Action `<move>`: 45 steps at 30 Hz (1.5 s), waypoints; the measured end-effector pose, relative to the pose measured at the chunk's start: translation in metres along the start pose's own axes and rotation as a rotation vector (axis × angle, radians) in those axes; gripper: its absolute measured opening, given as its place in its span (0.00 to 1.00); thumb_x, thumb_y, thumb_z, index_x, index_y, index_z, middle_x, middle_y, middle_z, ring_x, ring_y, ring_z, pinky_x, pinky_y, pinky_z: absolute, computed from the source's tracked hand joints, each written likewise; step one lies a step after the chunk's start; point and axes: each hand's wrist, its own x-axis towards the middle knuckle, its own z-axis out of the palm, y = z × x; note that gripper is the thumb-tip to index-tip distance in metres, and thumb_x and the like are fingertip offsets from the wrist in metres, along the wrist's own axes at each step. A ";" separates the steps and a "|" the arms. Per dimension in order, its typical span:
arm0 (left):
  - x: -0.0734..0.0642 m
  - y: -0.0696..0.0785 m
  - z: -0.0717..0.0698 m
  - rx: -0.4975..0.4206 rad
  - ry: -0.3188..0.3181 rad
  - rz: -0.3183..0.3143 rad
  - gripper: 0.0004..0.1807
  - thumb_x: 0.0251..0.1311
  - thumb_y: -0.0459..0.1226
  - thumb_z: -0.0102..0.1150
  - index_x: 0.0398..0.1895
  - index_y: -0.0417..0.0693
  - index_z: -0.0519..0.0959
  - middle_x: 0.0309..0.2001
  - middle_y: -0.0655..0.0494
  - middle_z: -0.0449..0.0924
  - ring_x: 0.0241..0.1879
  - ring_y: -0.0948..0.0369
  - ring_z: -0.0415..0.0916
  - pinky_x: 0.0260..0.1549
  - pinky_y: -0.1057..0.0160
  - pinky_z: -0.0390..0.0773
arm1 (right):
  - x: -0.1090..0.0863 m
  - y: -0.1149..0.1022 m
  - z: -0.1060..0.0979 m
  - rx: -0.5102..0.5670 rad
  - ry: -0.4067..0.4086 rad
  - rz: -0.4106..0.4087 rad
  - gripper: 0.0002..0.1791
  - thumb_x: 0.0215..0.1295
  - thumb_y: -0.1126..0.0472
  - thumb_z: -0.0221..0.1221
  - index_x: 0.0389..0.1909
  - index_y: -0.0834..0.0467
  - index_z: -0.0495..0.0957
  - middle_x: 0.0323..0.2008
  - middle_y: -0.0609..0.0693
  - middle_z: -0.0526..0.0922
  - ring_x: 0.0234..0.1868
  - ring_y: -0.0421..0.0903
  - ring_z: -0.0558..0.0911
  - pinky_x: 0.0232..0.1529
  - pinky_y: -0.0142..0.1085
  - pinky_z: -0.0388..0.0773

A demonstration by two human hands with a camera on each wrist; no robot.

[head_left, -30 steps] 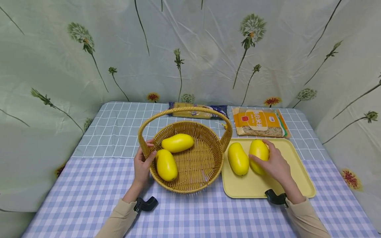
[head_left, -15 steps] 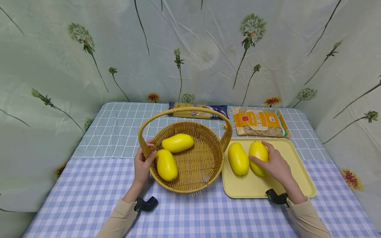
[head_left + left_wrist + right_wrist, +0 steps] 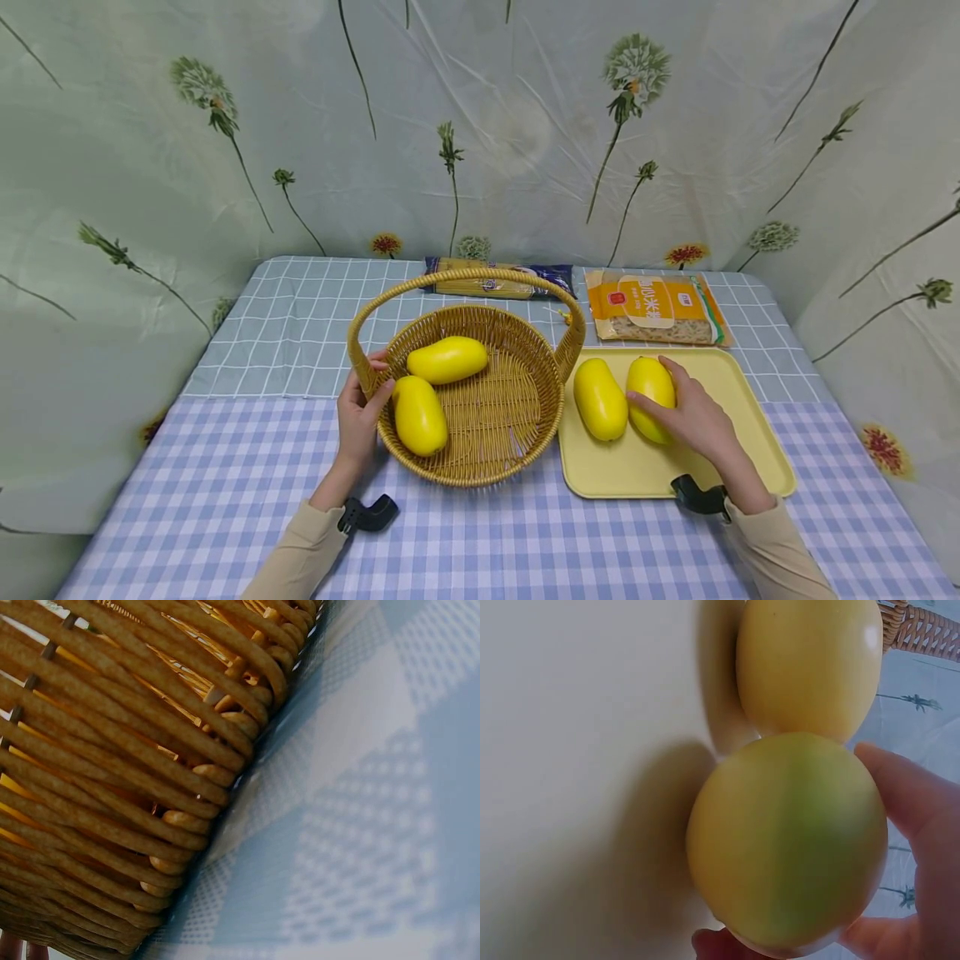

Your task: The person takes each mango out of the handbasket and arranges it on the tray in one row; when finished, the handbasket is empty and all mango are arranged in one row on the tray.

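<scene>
A round wicker basket [image 3: 501,408] with a tall arched handle stands in the middle of the table in the head view. Two yellow mangoes lie in its left part, one behind [image 3: 447,360] and one in front [image 3: 420,416]. My left hand [image 3: 358,417] grips the basket's left side at the foot of the handle, thumb over the rim. On the yellow tray [image 3: 617,479] to the right, my right hand [image 3: 697,417] holds the right-hand mango [image 3: 650,392] between thumb and fingers. Left of it lies another mango [image 3: 600,400], touching or almost touching it in the right wrist view.
Behind the basket lies a pack of pasta [image 3: 487,286]. An orange bag of grain [image 3: 657,308] sits just beyond the tray. The basket's right side stands close against the tray's left edge. A checked cloth [image 3: 480,550] covers the table's front part.
My right hand's fingers have slid slightly nearer on the mango since a second ago, and the mango has barely shifted. My left hand and the basket have not moved.
</scene>
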 end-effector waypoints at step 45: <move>0.001 -0.025 -0.010 -0.009 0.012 -0.014 0.11 0.61 0.19 0.49 0.46 0.22 0.67 0.58 0.31 0.66 0.58 0.56 0.66 0.55 0.66 0.63 | -0.023 -0.039 0.015 0.209 0.546 -0.605 0.15 0.50 0.72 0.68 0.41 0.62 0.82 0.39 0.51 0.81 0.41 0.46 0.76 0.41 0.26 0.67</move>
